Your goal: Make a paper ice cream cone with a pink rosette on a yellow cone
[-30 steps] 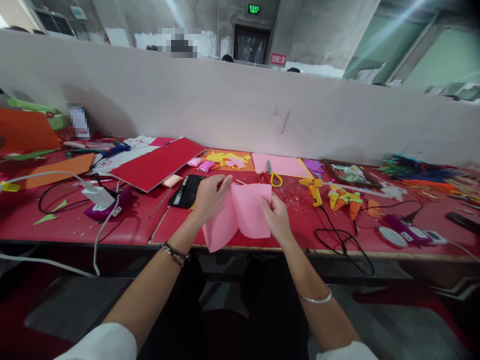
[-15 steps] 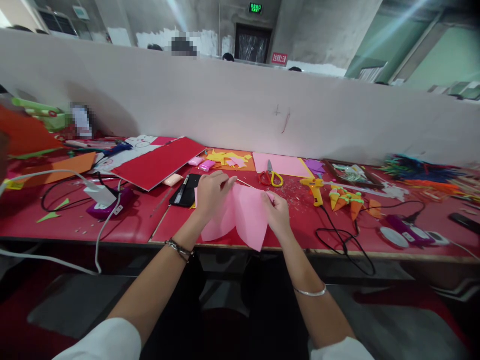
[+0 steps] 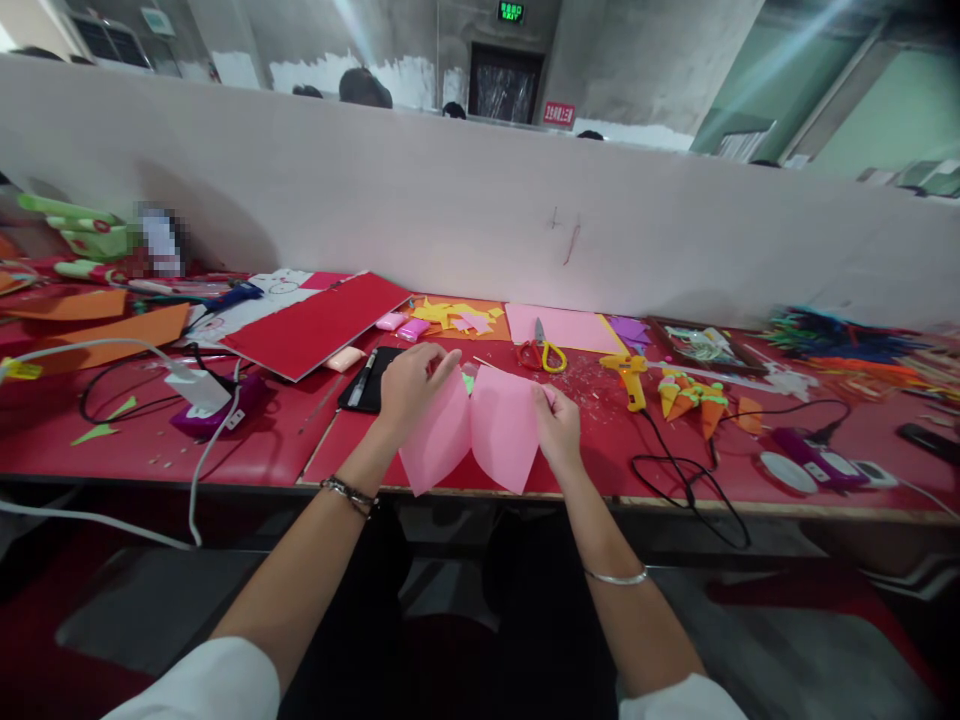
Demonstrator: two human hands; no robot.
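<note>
A pink paper [image 3: 504, 425] with two curved lobes hangs between my hands over the table's front edge. My left hand [image 3: 414, 388] is closed on its upper left part, thumb and fingers pressed together. On the right side, my right hand [image 3: 556, 420] pinches the paper's upper right corner. A small green and white bit [image 3: 469, 380] shows at the notch between the lobes. Just beyond the paper lies a thin stick [image 3: 493, 367]. Scissors [image 3: 541, 350] with red and yellow handles rest behind my right hand.
A yellow glue gun [image 3: 630, 380] with a black cable and orange cone shapes [image 3: 694, 402] lie to the right. To the left are a black phone-like object [image 3: 367, 382], a red board [image 3: 319, 325] and a purple power strip [image 3: 225, 408]. A white partition [image 3: 450, 220] stands behind.
My left hand has moved slightly left, and the paper's left lobe has spread outward and down. A green bit now shows at the notch. At far left, the raised orange sheet has gone from view.
</note>
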